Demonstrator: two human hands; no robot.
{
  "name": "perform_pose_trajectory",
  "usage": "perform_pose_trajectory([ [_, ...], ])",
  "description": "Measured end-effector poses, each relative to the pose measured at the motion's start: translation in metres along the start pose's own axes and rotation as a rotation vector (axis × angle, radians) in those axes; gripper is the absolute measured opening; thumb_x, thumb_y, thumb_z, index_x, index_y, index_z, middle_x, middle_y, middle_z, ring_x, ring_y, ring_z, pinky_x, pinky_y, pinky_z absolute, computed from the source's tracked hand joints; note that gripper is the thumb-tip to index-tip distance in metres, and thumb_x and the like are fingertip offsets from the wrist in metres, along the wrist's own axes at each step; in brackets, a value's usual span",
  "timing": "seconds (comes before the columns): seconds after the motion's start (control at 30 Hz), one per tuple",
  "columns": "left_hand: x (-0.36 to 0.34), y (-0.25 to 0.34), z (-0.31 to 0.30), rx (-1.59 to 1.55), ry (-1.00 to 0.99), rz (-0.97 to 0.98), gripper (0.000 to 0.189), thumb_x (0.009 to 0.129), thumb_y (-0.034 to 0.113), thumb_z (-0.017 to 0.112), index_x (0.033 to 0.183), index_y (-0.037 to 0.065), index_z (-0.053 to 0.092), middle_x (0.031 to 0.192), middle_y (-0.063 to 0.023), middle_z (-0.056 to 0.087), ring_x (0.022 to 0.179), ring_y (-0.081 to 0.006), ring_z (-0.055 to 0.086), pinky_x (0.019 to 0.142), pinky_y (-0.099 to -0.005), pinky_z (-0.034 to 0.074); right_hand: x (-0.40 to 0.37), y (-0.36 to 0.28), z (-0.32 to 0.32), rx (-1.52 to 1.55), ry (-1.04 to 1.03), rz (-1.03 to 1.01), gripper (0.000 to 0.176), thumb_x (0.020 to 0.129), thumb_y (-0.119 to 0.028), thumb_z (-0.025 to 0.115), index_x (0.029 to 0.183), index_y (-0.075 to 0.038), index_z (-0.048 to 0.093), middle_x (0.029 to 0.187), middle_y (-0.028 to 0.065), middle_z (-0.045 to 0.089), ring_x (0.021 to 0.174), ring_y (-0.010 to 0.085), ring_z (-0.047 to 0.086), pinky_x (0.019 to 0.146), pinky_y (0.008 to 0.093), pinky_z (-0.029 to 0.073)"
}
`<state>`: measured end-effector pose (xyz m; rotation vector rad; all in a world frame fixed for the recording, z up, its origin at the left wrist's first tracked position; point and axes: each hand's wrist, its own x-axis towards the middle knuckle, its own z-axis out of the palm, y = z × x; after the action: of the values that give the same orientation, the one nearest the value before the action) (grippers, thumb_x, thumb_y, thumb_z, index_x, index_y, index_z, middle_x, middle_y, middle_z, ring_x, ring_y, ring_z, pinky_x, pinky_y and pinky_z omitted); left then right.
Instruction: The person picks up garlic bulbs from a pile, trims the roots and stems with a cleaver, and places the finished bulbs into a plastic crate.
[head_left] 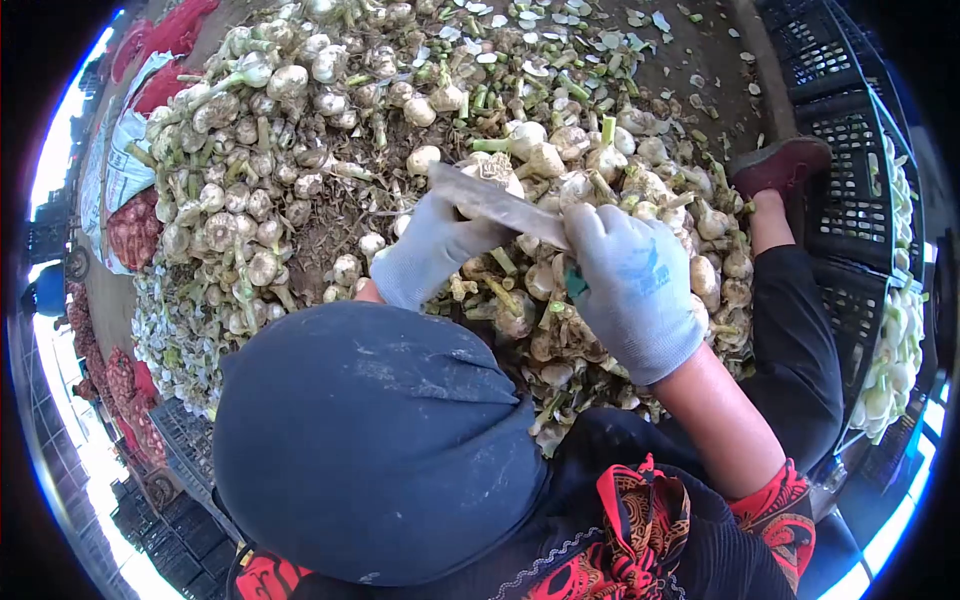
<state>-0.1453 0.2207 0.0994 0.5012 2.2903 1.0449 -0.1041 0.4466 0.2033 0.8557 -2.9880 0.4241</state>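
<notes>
My right hand [640, 285], in a pale grey glove with a blue print, is closed round the green handle of a large knife [505, 210]. The wide blade points left and reaches over my left hand. My left hand [432, 250], also gloved, is closed on a garlic bulb [490, 172] whose roots face up behind the blade. The blade and glove hide its fingertips and part of the bulb. Garlic bulbs with cut stems [285, 85] lie heaped around both hands.
Black crates [845, 150] stand on the right, with pale cut garlic stems [890, 370] beyond. Red net sacks [130, 235] and a white sack [128, 160] are at left. A dark cap [370, 450] fills the lower middle. A leg with a dark red shoe [785, 165] stretches along the right.
</notes>
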Motion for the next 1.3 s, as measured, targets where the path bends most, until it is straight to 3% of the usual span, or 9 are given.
perform_pose_trajectory([
  [0.07, 0.01, -0.009, 0.005, 0.037, -0.114, 0.041, 0.053, 0.092, 0.037, 0.067, 0.132, 0.007, 0.049, 0.124, -0.0105, 0.062, 0.109, -0.0228, 0.062, 0.099, -0.0421, 0.049, 0.004, -0.006, -0.003, -0.035, 0.0, -0.039, 0.017, 0.085, -0.015, 0.059, 0.1, -0.009, 0.056, 0.084, 0.0074, 0.063, 0.074, 0.0263, 0.066, 0.063, 0.0407, 0.049],
  [0.2, 0.002, -0.009, 0.014, -1.305, -0.159, 0.039, 0.045, 0.093, 0.036, 0.066, 0.128, 0.009, 0.055, 0.122, -0.0111, 0.062, 0.107, -0.0233, 0.063, 0.092, -0.0425, 0.053, 0.009, -0.008, 0.002, -0.035, 0.041, -0.109, 0.018, 0.085, -0.017, 0.059, 0.101, -0.01, 0.056, 0.084, 0.0057, 0.062, 0.075, 0.0238, 0.065, 0.063, 0.0395, 0.048],
  [0.27, -0.006, -0.004, 0.015, -1.402, -0.129, 0.078, 0.047, 0.091, 0.032, 0.067, 0.13, 0.008, 0.053, 0.121, -0.0103, 0.062, 0.107, -0.0221, 0.063, 0.092, -0.0408, 0.053, 0.01, -0.004, 0.006, -0.04, 0.09, -0.144, 0.019, 0.084, -0.018, 0.06, 0.101, -0.01, 0.056, 0.084, 0.0054, 0.062, 0.074, 0.0232, 0.064, 0.063, 0.0387, 0.048],
  [0.57, -0.026, 0.033, -0.002, -1.161, -0.024, 0.136, 0.063, 0.083, 0.015, 0.074, 0.137, 0.004, 0.045, 0.117, -0.007, 0.062, 0.104, -0.0168, 0.062, 0.09, -0.0331, 0.054, 0.026, 0.036, 0.01, -0.103, 0.236, -0.264, 0.025, 0.08, -0.019, 0.064, 0.102, -0.01, 0.056, 0.081, 0.0045, 0.061, 0.067, 0.0223, 0.063, 0.06, 0.0399, 0.048],
  [0.8, -0.032, 0.075, -0.021, -1.0, 0.171, 0.101, 0.081, 0.073, 0.014, 0.086, 0.14, 0.004, 0.043, 0.117, -0.0044, 0.062, 0.107, -0.0134, 0.061, 0.094, -0.03, 0.051, -0.038, 0.123, 0.013, -0.098, 0.161, 0.197, 0.017, 0.086, -0.007, 0.063, 0.102, -0.004, 0.061, 0.082, 0.0171, 0.065, 0.075, 0.0378, 0.065, 0.065, 0.0454, 0.051],
  [0.97, -0.015, 0.081, -0.024, -0.997, 0.342, -0.414, 0.101, 0.072, 0.012, 0.087, 0.149, -0.002, 0.023, 0.135, -0.0233, 0.05, 0.119, -0.0329, 0.059, 0.104, -0.0397, 0.053, -0.073, 0.092, -0.012, 0.092, 0.259, 0.431, 0.016, 0.087, -0.007, 0.066, 0.102, -0.004, 0.063, 0.084, 0.0187, 0.066, 0.079, 0.0373, 0.067, 0.067, 0.0415, 0.052],
  [1.0, -0.004, 0.082, -0.028, -0.817, 0.351, -0.537, 0.095, 0.075, 0.015, 0.084, 0.147, -0.005, 0.026, 0.13, -0.0191, 0.054, 0.115, -0.0292, 0.061, 0.1, -0.0346, 0.054, -0.074, 0.087, -0.017, 0.157, 0.294, 0.452, 0.015, 0.088, -0.008, 0.066, 0.102, -0.003, 0.062, 0.083, 0.0191, 0.066, 0.078, 0.0378, 0.067, 0.066, 0.0397, 0.052],
  [1.07, -0.013, 0.058, -0.027, -0.543, 0.305, -0.181, 0.081, 0.083, 0.038, 0.076, 0.138, -0.008, 0.041, 0.112, -0.0139, 0.063, 0.1, -0.0212, 0.064, 0.092, -0.0343, 0.054, -0.082, 0.096, -0.017, 0.135, 0.301, 0.423, 0.016, 0.089, -0.008, 0.066, 0.103, -0.003, 0.062, 0.084, 0.0195, 0.066, 0.078, 0.0374, 0.067, 0.066, 0.0391, 0.052],
  [1.3, -0.003, 0.034, -0.015, -0.219, 0.158, -0.243, 0.058, 0.091, 0.036, 0.064, 0.133, -0.001, 0.053, 0.122, -0.0154, 0.063, 0.114, -0.024, 0.061, 0.103, -0.0355, 0.046, -0.082, 0.099, -0.02, 0.193, 0.249, 0.495, 0.024, 0.089, -0.009, 0.066, 0.111, -0.003, 0.062, 0.086, 0.0193, 0.068, 0.083, 0.0369, 0.068, 0.069, 0.0387, 0.053],
])
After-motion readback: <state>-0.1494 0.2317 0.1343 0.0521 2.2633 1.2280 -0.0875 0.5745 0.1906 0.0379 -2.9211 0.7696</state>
